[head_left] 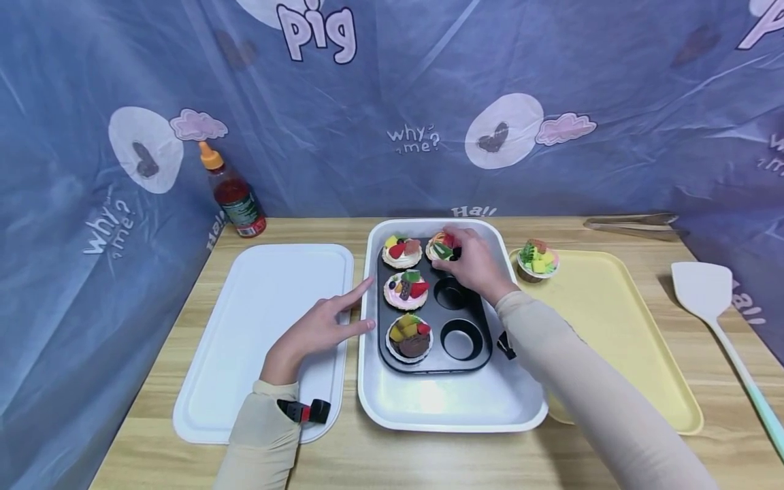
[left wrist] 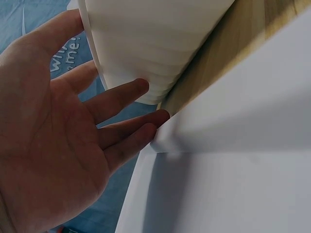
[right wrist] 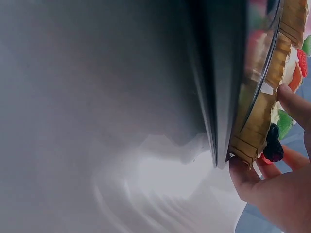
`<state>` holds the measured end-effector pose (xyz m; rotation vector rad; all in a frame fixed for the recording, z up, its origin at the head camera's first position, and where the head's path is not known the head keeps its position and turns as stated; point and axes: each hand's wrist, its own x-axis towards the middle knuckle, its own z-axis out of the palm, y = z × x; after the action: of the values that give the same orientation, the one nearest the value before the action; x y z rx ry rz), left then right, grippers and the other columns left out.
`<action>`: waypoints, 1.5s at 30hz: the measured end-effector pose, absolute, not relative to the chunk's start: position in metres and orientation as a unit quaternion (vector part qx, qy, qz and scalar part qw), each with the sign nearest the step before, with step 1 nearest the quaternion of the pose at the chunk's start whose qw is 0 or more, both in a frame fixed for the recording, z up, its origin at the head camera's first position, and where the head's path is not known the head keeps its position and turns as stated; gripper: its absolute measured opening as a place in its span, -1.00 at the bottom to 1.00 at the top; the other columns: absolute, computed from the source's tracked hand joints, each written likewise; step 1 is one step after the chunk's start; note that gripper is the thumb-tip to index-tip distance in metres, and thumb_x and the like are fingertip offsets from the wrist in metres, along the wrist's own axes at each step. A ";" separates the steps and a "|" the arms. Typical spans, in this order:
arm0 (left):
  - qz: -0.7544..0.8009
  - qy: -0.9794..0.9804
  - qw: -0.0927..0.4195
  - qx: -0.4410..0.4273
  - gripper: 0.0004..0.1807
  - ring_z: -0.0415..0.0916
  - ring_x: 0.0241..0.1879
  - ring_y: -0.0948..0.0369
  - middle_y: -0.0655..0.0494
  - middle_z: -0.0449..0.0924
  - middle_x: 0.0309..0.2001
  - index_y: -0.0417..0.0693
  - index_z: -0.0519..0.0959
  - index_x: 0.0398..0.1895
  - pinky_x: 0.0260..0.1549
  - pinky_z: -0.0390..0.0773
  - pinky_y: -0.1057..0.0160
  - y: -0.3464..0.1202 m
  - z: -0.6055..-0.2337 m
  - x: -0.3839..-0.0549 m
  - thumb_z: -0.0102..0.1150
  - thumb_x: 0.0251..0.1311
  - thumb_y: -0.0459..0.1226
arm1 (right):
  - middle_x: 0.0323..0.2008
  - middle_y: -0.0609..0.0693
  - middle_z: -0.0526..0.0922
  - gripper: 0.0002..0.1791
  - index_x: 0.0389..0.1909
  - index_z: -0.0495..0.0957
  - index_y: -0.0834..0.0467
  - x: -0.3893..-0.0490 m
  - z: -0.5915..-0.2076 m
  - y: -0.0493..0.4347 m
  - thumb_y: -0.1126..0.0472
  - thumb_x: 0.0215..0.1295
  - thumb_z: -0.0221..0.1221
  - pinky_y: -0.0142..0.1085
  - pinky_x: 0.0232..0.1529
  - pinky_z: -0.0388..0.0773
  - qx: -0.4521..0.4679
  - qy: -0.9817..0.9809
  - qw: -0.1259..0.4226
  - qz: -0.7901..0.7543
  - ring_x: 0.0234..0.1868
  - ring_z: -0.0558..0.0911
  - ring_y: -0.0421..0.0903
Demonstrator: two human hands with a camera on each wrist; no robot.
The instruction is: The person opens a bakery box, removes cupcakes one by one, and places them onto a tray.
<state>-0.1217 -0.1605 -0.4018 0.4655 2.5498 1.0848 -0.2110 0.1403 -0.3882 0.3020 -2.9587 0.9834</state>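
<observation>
My right hand (head_left: 474, 269) pinches a fruit tart (head_left: 438, 248) at the far right cup of a dark muffin tin (head_left: 436, 323). In the right wrist view, the thumb and fingers hold the tart's ridged crust (right wrist: 257, 128), with a dark berry and green slice on top. Down the tin's left column sit a cream tart (head_left: 401, 252), a pink-cream tart (head_left: 405, 291) and a chocolate tart (head_left: 409, 338). The tin lies in a deep white tray (head_left: 453, 427). My left hand (head_left: 318, 330) has its fingers extended, fingertips right at that tray's left rim.
A flat white tray (head_left: 263, 327) lies on the left, a yellow tray (head_left: 618, 327) on the right with a topped cupcake (head_left: 537, 261) at its far-left corner. A sauce bottle (head_left: 239, 201) stands at the back left. Metal tongs (head_left: 633, 224) and a white spatula (head_left: 704, 292) lie on the right.
</observation>
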 end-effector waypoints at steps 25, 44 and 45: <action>0.381 0.894 0.160 0.171 -0.14 0.14 0.53 -0.04 -0.01 0.35 0.46 0.45 0.06 0.60 0.49 0.12 -0.18 -0.161 -0.400 -0.122 0.25 0.29 0.12 | 0.24 0.20 0.61 -0.30 0.28 0.55 0.22 -0.211 -0.388 0.141 0.21 0.08 0.51 0.03 0.37 0.39 0.116 -0.934 0.069 0.331 0.31 0.51 0.17; 0.382 0.894 0.160 0.173 -0.13 0.14 0.53 -0.05 -0.01 0.35 0.46 0.42 0.07 0.60 0.49 0.10 -0.19 -0.160 -0.401 -0.123 0.24 0.29 0.13 | 0.16 0.15 0.67 -0.34 0.20 0.63 0.17 -0.210 -0.389 0.142 0.31 -0.02 0.54 0.02 0.30 0.46 0.122 -0.925 0.090 0.349 0.25 0.57 0.12; 0.382 0.894 0.159 0.174 -0.13 0.15 0.53 -0.05 -0.01 0.35 0.46 0.42 0.07 0.60 0.49 0.11 -0.19 -0.160 -0.401 -0.123 0.25 0.29 0.12 | 0.16 0.15 0.68 -0.35 0.20 0.63 0.16 -0.210 -0.388 0.141 0.32 -0.02 0.54 0.01 0.29 0.47 0.126 -0.923 0.094 0.351 0.24 0.57 0.11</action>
<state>-0.1225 -0.1602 -0.4015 0.4971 2.5546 1.0917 -0.2100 0.1413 -0.3883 0.3732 -2.7375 1.0415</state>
